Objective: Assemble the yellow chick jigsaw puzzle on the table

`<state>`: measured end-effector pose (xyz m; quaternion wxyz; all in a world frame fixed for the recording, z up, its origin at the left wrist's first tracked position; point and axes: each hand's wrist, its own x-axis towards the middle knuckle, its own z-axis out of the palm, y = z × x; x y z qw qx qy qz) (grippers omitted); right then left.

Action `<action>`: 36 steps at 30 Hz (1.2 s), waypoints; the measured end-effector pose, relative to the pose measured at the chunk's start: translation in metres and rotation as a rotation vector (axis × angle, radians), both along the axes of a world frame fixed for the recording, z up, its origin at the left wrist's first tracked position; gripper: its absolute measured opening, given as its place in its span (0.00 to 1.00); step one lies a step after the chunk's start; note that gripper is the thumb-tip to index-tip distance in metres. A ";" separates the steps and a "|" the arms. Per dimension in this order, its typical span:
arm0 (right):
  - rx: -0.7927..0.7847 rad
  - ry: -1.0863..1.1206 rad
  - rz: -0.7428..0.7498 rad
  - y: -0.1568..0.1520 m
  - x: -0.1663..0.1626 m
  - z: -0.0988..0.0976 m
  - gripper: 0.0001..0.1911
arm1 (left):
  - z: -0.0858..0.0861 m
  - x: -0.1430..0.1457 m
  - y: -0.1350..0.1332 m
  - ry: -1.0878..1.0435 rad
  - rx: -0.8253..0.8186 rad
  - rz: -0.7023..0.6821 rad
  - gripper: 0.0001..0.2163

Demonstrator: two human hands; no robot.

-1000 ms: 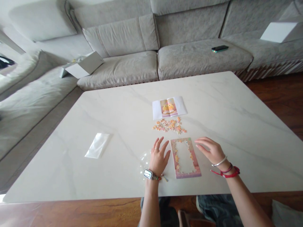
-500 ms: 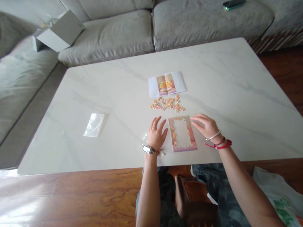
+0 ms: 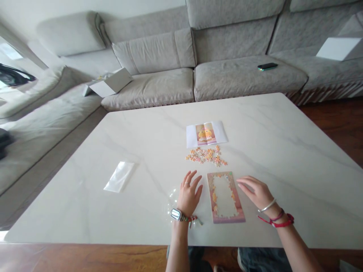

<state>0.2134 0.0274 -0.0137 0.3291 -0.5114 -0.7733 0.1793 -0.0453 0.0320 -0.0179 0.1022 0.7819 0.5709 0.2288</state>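
A jigsaw puzzle (image 3: pixel 214 219) with its border joined and a bare white middle lies on the table in front of me. To its left my left hand (image 3: pixel 189 194) rests over the table, fingers spread, with nothing in it. My right hand (image 3: pixel 256 192) is just right of the puzzle's upper edge, its fingers stretched out and the thumb apart, holding nothing I can see. Beyond the puzzle is a scatter of loose puzzle pieces (image 3: pixel 208 155). Behind those lies a creased picture sheet (image 3: pixel 191 136) showing two yellow ducks.
A clear plastic bag (image 3: pixel 119 176) lies on the left of the white marbled table (image 3: pixel 70 189). Some shiny transparent material (image 3: pixel 172 194) is beside my left hand. On the grey sofa (image 3: pixel 159 83) are a phone (image 3: pixel 267 67) and white boxes (image 3: pixel 112 82).
The view has tilted up, showing more of the sofa. My right hand has moved slightly away from the puzzle's edge. My left hand stays open beside it.
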 end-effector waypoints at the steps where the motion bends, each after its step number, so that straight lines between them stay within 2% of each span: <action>1: -0.007 0.008 -0.020 0.003 -0.003 0.002 0.09 | -0.001 0.003 0.003 -0.010 -0.006 0.013 0.14; 6: -0.015 0.051 -0.116 0.017 -0.015 0.006 0.09 | -0.007 0.015 0.015 -0.055 0.005 0.053 0.13; 13: -0.011 0.070 -0.090 0.023 -0.021 -0.003 0.09 | -0.010 0.018 0.024 -0.107 0.021 0.291 0.12; 19: -0.045 0.090 -0.086 0.030 -0.019 0.001 0.09 | -0.007 0.023 0.030 -0.155 0.004 0.340 0.12; 22: -0.098 0.061 -0.046 0.048 -0.019 0.007 0.10 | -0.002 0.018 0.038 -0.150 -0.035 0.350 0.12; 27: -0.194 -0.094 -0.024 0.096 -0.032 0.013 0.09 | 0.009 -0.005 0.065 -0.071 -0.155 0.412 0.13; 30: -0.211 -0.194 0.015 0.118 -0.047 0.008 0.13 | 0.009 -0.018 0.083 -0.039 -0.202 0.428 0.13; 33: -0.197 -0.251 0.053 0.125 -0.059 -0.004 0.19 | 0.004 -0.024 0.094 -0.021 -0.229 0.439 0.13; 36: -0.201 -0.251 0.066 0.122 -0.063 -0.015 0.15 | -0.003 -0.021 0.098 -0.011 -0.244 0.426 0.13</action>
